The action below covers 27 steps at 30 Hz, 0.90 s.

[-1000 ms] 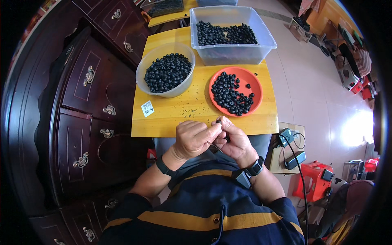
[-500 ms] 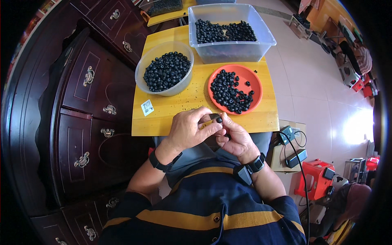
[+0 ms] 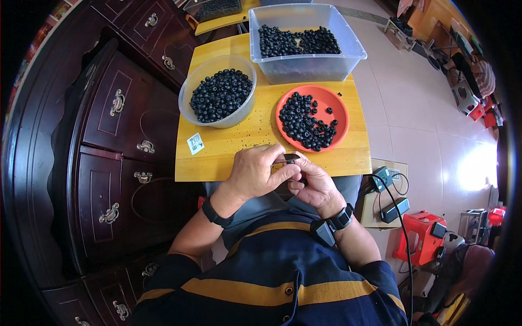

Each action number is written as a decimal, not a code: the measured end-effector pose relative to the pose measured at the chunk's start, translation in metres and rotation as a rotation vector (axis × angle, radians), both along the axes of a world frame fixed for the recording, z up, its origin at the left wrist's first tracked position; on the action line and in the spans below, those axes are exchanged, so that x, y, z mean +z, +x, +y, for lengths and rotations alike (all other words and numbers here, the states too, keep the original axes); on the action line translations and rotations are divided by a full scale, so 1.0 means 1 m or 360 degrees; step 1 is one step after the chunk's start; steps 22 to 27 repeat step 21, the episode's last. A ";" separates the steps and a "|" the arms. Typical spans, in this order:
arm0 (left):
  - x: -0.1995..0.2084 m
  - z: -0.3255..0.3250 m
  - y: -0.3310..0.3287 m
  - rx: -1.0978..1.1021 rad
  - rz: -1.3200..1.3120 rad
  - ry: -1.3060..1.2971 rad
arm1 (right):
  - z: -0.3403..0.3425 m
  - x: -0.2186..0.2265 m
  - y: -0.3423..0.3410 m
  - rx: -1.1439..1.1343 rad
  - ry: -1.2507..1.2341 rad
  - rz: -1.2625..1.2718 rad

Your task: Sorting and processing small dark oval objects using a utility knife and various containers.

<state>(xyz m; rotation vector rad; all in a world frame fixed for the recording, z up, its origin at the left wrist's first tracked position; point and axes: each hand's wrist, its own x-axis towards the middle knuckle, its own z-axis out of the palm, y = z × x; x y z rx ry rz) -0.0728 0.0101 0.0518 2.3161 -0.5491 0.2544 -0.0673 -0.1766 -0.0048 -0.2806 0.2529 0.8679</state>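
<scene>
Over the near edge of the yellow table, my two hands meet. My left hand [image 3: 254, 173] is closed on a small dark blade [image 3: 291, 157], which looks like a short knife. My right hand [image 3: 316, 187] pinches a small round black part, mostly hidden behind the blade and fingers; the blade lies against or just over it. Just beyond my hands, an orange-red plate [image 3: 338, 103] carries black, bead-like parts [image 3: 298, 118], several with a hole in one end. A round clear tub [image 3: 187, 108] to the left is heaped with similar parts.
Behind the plate stands a clear rectangular bin [image 3: 304, 70] with more black parts. Dark crumbs and a white label [image 3: 195, 143] lie on the yellow table [image 3: 217, 163]. A dark wooden cabinet [image 3: 103, 141] borders the left; adapters with a black cable [image 3: 394, 209] and a red stool [image 3: 416, 233] are at right.
The blade in my left hand has moved slightly right and now covers most of the black part. My left hand has shifted a little; the right stays nearly in place.
</scene>
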 end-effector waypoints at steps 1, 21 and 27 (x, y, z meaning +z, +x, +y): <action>0.000 0.000 0.000 0.0011 0.0000 0.0063 | 0.000 0.000 0.000 -0.0011 -0.0006 0.0013; 0.004 -0.002 -0.006 0.0054 0.0101 -0.0197 | 0.001 0.001 0.000 -0.0101 0.0019 0.0113; 0.004 -0.002 -0.006 0.0054 0.0101 -0.0197 | 0.001 0.001 0.000 -0.0101 0.0019 0.0113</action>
